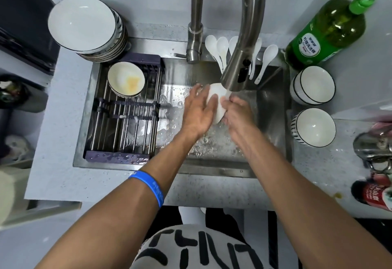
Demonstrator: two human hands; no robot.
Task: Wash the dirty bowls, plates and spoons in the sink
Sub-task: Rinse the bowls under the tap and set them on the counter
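Mid-sink under the tap: rinsing step, left hand flat-fingered against a white bowl, right hand curled round it. Next: set it aside, take the stained bowl (rack, sink's left end).

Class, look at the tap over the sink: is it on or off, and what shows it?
On. A white stream runs from the tap head onto the bowl held between both hands, and the sink floor is wet.
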